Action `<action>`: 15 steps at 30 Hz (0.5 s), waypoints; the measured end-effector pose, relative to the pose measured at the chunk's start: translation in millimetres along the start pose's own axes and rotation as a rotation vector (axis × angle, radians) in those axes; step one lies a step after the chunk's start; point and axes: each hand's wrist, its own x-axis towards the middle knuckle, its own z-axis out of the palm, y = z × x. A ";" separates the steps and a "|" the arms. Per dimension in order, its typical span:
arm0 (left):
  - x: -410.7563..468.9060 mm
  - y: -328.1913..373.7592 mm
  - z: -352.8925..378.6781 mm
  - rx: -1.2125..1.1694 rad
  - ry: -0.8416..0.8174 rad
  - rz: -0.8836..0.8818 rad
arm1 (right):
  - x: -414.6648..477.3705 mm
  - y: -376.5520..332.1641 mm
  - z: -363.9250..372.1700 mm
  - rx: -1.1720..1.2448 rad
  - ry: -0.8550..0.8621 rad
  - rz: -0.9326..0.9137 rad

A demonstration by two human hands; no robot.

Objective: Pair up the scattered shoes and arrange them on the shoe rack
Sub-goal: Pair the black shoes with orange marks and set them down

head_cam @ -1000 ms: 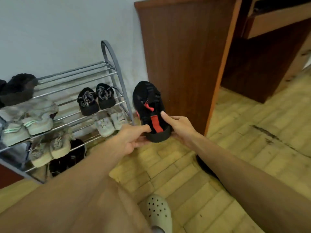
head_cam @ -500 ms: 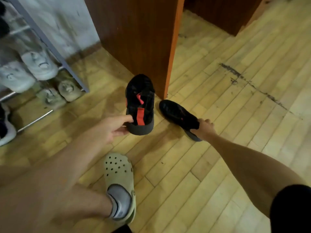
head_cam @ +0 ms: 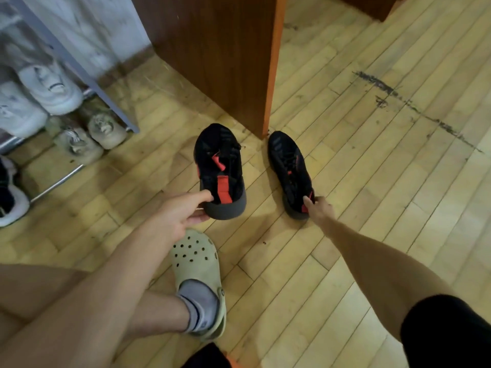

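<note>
My left hand grips the heel of a black shoe with red tabs, held just above the wooden floor, toe pointing away. Its matching black shoe lies on the floor to the right, and my right hand pinches its heel. The metal shoe rack stands at the left edge, blurred, holding white sneakers and beige shoes on its lower shelves.
A brown wooden cabinet panel stands just behind the two black shoes. My foot in a pale green clog rests on the floor below my left hand. A black and white shoe sits at the far left.
The view tilted down from the rack to the floor. My right hand let go of the held shoe, reached to the second black shoe on the floor and turned it toe-forward.
</note>
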 end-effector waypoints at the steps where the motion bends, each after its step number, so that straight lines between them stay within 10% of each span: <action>1: -1.9 -0.2 1.1 -0.031 0.001 -0.003 | 0.0 -1.0 2.2 0.053 0.010 0.006; 15: -22.0 -18.9 -40.6 -0.224 0.062 -0.050 | -72.4 -27.4 20.3 0.399 -0.232 0.134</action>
